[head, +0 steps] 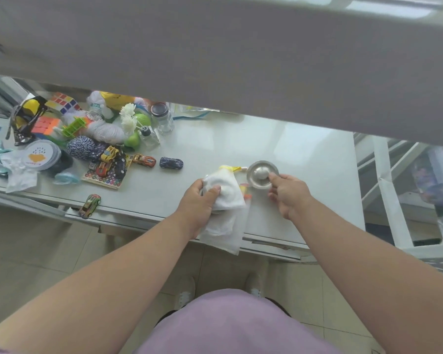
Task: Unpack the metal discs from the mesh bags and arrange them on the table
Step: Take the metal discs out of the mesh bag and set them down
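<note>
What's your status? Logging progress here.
Left hand grips mesh bags. Right hand fingers on metal disc, on table. Nothing blocking.

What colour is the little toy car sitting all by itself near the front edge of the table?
Mostly green, with red and yellow markings: the toy car, seen in the head view.

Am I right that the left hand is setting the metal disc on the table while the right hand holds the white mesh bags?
Not quite, the hands are swapped. In the head view the right hand is at the metal disc on the table, and the left hand holds the white mesh bags.
</note>
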`<state>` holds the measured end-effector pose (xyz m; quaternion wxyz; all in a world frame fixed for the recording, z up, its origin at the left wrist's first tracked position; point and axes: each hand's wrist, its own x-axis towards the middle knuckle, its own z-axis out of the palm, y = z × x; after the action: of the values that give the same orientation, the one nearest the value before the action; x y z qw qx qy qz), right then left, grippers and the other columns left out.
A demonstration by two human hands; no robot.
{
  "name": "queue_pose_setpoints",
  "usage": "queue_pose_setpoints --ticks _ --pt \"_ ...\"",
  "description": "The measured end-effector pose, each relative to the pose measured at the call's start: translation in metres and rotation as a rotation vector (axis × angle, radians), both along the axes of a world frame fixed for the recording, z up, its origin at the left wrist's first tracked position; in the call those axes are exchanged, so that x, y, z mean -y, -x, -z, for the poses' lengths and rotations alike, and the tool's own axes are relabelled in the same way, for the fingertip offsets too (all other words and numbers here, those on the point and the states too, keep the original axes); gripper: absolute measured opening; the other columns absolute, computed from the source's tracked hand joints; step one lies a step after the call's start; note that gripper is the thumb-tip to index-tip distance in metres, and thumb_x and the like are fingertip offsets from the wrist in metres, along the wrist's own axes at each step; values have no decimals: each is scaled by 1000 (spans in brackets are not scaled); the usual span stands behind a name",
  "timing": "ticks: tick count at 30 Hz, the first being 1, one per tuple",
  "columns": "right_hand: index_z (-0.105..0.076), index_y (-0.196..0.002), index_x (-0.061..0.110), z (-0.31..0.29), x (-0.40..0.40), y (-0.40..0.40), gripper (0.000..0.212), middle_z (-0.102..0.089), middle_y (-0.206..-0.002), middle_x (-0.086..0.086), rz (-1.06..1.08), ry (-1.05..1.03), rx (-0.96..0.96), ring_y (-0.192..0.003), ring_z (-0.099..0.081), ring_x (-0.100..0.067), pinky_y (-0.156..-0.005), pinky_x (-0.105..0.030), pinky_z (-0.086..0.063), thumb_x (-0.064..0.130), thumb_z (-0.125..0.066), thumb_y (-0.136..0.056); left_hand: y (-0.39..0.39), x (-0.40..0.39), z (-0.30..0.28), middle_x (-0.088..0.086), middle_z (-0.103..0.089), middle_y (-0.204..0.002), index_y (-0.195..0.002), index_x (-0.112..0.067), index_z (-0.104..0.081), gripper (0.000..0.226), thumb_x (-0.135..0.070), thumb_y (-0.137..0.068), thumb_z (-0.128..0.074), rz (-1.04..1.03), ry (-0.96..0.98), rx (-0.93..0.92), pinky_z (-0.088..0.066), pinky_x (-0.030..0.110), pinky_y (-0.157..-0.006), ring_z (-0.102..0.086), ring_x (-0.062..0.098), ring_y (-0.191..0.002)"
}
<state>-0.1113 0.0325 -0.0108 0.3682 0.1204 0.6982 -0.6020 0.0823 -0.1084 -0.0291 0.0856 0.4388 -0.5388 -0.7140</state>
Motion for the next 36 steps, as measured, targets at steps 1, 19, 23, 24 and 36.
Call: queue_pose_setpoints --ticks 1,19,23,24,36 --pt "-62 -96 8 2 5 7 12 -66 -87 -10 15 5 1 -63 -59 -18 -59 -28 -53 10 -74 -97 -1 1 0 8 -79 -119 -113 -31 -73 27 -46 -90 -73 -1 15 7 -59 59 -104 -75 34 -114" --pt "-74 -106 6 -22 0 -86 21 -72 -94 -10 -331 76 164 -67 -63 -18 -60 -27 -53 25 -73 -98 -8 16 -4 8 -81 -110 -104 -27 -73 37 -55 -101 -50 9 73 105 -58 59 -104 -75 34 -112" --pt "-75 -105 8 -25 5 -88 24 -69 -90 -8 -301 81 195 -65 -61 -17 -57 -26 -52 30 -74 -97 -10 18 -7 10 -83 -108 -107 -24 -77 32 -45 -106 -53 62 53 99 -58 59 -104 -77 35 -109" --pt "-76 -105 9 -26 6 -87 26 -70 -90 -7 -290 76 203 -66 -62 -17 -58 -27 -52 33 -73 -97 -11 19 -7 11 -83 -109 -109 -22 -78 28 -41 -107 -57 79 49 94 -58 59 -105 -78 34 -106" --pt "-74 -114 4 -15 -1 -80 30 -82 -97 -11 -150 111 199 -83 -78 -24 -76 -37 -63 31 -65 -103 -11 20 -12 14 -84 -104 -108 -26 -78 33 -2 -86 -76 305 40 117 -66 59 -90 -81 39 -101"
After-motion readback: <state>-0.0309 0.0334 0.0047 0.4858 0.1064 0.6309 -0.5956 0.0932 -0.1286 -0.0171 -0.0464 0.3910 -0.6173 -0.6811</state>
